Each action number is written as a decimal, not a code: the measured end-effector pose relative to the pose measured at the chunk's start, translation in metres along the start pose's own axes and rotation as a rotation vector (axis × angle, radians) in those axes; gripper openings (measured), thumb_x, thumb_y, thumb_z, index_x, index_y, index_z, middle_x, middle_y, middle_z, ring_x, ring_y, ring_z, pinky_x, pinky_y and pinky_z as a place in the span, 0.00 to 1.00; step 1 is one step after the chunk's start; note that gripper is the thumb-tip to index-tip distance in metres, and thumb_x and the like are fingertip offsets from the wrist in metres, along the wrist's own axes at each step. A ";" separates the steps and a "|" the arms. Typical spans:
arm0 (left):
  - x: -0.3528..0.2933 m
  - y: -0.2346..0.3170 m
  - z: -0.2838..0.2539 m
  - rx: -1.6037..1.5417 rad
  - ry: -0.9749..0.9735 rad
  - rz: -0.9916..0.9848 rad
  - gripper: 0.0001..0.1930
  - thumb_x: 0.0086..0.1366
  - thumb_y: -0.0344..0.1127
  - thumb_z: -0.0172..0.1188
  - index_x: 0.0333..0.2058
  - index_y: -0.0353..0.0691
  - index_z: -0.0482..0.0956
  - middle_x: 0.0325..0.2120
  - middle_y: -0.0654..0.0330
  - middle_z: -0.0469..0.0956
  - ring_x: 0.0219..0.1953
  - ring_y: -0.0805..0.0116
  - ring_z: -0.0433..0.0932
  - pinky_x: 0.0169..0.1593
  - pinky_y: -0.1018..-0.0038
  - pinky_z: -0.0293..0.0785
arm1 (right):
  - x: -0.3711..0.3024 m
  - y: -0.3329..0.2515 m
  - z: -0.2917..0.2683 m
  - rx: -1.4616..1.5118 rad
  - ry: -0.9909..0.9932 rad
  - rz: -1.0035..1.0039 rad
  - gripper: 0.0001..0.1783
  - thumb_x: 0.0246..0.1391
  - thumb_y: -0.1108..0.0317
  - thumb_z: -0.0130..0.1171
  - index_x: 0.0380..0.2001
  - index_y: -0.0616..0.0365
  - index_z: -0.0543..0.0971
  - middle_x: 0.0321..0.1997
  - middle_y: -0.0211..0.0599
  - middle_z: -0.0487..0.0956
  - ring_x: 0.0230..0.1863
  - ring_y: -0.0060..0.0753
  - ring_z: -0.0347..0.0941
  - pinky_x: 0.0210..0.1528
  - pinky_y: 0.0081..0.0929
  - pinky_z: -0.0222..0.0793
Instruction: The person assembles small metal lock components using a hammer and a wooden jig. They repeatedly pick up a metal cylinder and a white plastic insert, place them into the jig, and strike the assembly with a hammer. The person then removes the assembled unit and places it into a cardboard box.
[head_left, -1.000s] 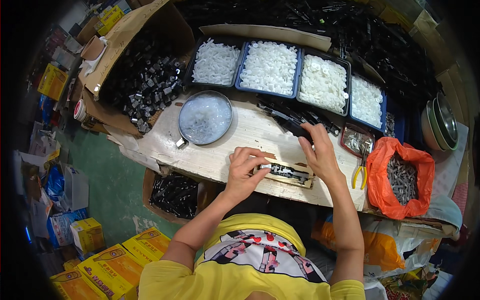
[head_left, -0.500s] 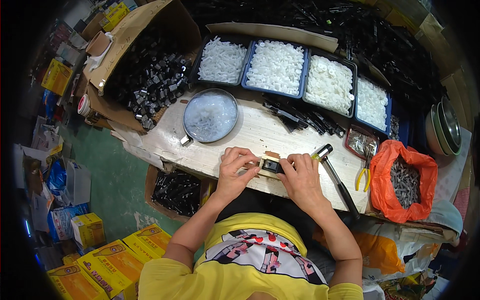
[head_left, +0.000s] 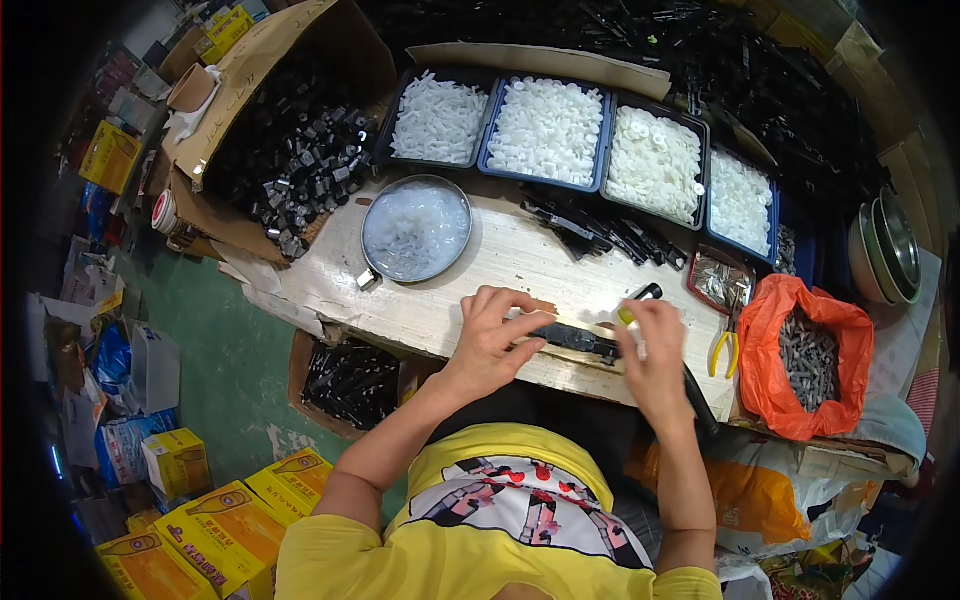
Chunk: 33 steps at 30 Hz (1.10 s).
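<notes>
My left hand (head_left: 497, 335) grips the left part of a long black plastic piece (head_left: 580, 340), thumb and fingers around it. The piece lies along a pale wooden block (head_left: 570, 354) at the table's front edge. Just right of it, my right hand (head_left: 656, 355) is closed over the shaft of a hammer (head_left: 703, 402). The hammer's head sticks out above the fingers and its black handle below; the shaft between is mostly hidden. Something whitish shows by the right fingers, too blurred to name.
White plastic parts fill several trays (head_left: 542, 185) along the back. A round metal dish (head_left: 368, 238), a carton of black parts (head_left: 225, 115), loose black strips (head_left: 600, 235), yellow-handled pliers (head_left: 735, 353) and an orange bag (head_left: 765, 380) of grey parts surround the work spot.
My right hand has left the block and moved right onto the hammer. A long black piece now shows on the block, where a short dark part showed between both hands.
</notes>
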<state>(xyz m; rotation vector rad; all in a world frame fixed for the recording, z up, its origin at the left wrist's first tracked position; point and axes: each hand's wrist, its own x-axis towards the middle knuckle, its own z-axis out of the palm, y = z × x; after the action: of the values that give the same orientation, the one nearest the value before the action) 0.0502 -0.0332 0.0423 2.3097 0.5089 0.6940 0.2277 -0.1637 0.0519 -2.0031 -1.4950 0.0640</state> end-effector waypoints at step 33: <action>0.022 -0.007 0.006 0.168 -0.327 0.260 0.28 0.40 0.17 0.53 0.45 0.44 0.73 0.28 0.58 0.66 0.34 0.58 0.63 0.35 0.68 0.63 | -0.028 -0.029 -0.043 -0.156 -0.288 0.114 0.05 0.51 0.67 0.52 0.30 0.57 0.72 0.21 0.41 0.73 0.21 0.46 0.71 0.23 0.39 0.65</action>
<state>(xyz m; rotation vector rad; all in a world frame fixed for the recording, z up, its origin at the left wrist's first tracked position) 0.0697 -0.0192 0.0410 2.6101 0.1210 0.3877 0.2097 -0.2035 0.0919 -2.2804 -1.6004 0.3029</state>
